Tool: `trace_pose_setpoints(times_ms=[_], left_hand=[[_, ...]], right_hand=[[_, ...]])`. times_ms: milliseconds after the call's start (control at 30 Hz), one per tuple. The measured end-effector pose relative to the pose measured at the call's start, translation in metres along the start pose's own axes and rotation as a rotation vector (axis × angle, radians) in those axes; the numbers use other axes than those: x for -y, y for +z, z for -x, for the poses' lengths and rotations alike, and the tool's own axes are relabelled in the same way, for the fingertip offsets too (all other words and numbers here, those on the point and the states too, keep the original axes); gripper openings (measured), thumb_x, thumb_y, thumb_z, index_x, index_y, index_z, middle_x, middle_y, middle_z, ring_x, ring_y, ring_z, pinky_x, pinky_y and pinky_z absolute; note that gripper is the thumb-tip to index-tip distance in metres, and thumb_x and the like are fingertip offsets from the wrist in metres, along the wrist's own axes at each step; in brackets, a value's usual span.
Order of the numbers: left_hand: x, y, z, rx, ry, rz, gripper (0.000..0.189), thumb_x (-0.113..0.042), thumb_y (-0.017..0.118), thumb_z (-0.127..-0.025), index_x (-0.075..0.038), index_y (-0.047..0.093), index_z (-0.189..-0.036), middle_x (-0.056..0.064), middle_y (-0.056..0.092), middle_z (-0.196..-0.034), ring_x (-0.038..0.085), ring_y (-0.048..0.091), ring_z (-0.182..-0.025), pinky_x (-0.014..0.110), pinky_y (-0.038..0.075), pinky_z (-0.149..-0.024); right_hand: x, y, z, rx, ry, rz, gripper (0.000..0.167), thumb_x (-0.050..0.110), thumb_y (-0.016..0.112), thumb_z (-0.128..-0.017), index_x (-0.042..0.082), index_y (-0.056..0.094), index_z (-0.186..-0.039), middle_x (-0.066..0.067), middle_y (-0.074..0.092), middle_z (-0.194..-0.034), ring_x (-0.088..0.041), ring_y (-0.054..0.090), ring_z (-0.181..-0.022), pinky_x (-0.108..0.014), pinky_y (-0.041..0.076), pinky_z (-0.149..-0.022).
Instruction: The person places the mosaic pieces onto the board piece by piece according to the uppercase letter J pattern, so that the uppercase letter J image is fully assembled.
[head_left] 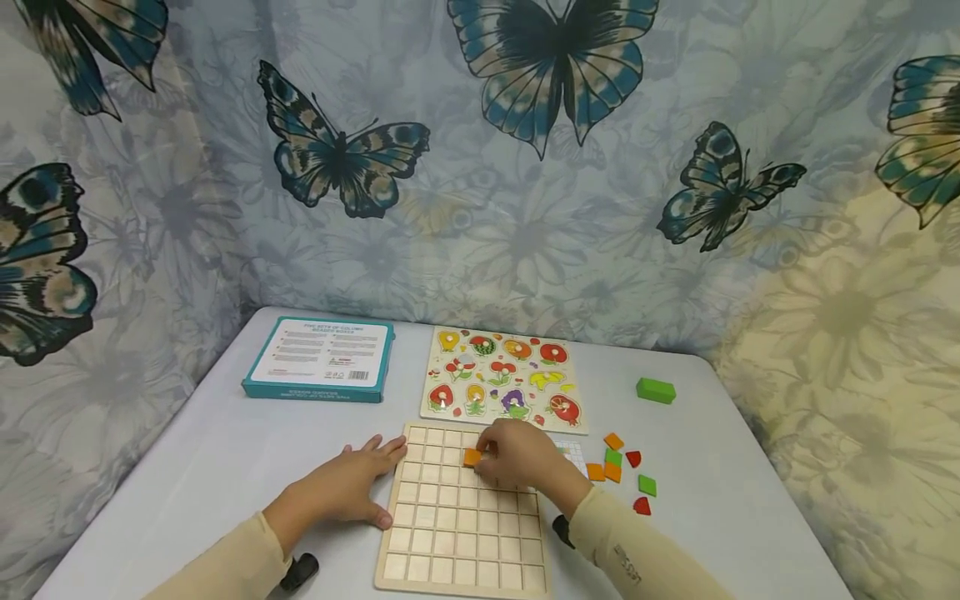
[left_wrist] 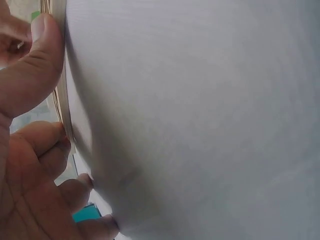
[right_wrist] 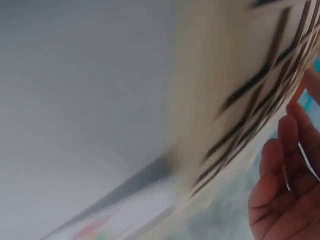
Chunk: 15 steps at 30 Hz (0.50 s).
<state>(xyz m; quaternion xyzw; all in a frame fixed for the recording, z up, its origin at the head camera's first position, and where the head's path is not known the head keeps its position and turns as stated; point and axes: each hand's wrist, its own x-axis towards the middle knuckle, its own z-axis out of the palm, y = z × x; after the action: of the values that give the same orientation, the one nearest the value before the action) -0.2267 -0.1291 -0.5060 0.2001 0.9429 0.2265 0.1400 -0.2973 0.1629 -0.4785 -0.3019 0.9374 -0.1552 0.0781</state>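
A wooden grid board (head_left: 444, 521) with rows of square cells lies on the table. My left hand (head_left: 341, 483) rests at the board's left side, thumb and fingers spread along its edge; the left wrist view shows the thumb (left_wrist: 47, 55) against that edge. Over the upper part of the grid, my right hand (head_left: 517, 454) pinches an orange square tile (head_left: 472, 457) between thumb and fingertips. In the right wrist view a sliver of the orange tile (right_wrist: 298, 93) shows at the fingertips. The right hand hides the board's upper right cells.
Right of the board lie loose orange tiles (head_left: 596, 472), green tiles (head_left: 647, 485) and red pieces (head_left: 642, 506). A printed card (head_left: 573, 454) sits partly behind the right hand. Farther back are a fruit puzzle board (head_left: 491, 350), a teal box (head_left: 318, 358) and a green block (head_left: 656, 390).
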Motion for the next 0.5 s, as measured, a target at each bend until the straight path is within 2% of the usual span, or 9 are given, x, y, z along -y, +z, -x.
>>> trace_pose_setpoints(times_ms=[100, 267, 500], left_hand=[[0.000, 0.001, -0.001, 0.003, 0.004, -0.003, 0.109, -0.052, 0.084, -0.060, -0.010, 0.039, -0.151, 0.000, 0.029, -0.158, 0.039, 0.018, -0.144, 0.070, 0.018, -0.106], [-0.002, 0.001, -0.002, 0.003, -0.013, -0.006, 0.110, -0.053, 0.085, -0.059, -0.011, 0.040, -0.151, -0.001, 0.030, -0.158, 0.038, 0.019, -0.145, 0.069, 0.019, -0.106], [-0.002, 0.000, -0.001, 0.002, -0.027, -0.003, 0.110, -0.053, 0.085, -0.059, -0.011, 0.041, -0.150, 0.000, 0.031, -0.158, 0.038, 0.020, -0.145, 0.069, 0.019, -0.106]], right_hand=[[0.012, 0.007, -0.010, -0.002, -0.022, 0.016, 0.020, 0.033, 0.079, -0.080, 0.018, 0.075, -0.094, 0.013, 0.060, -0.079, -0.005, 0.051, -0.068, -0.025, 0.047, -0.063], [0.020, 0.010, -0.017, -0.013, -0.057, 0.049, 0.023, 0.035, 0.079, -0.081, 0.019, 0.077, -0.097, 0.012, 0.065, -0.084, -0.003, 0.054, -0.071, -0.024, 0.048, -0.064], [0.027, 0.012, -0.022, -0.017, -0.082, 0.088, 0.014, 0.028, 0.076, -0.085, 0.019, 0.079, -0.095, 0.011, 0.070, -0.088, -0.004, 0.060, -0.076, -0.023, 0.050, -0.064]])
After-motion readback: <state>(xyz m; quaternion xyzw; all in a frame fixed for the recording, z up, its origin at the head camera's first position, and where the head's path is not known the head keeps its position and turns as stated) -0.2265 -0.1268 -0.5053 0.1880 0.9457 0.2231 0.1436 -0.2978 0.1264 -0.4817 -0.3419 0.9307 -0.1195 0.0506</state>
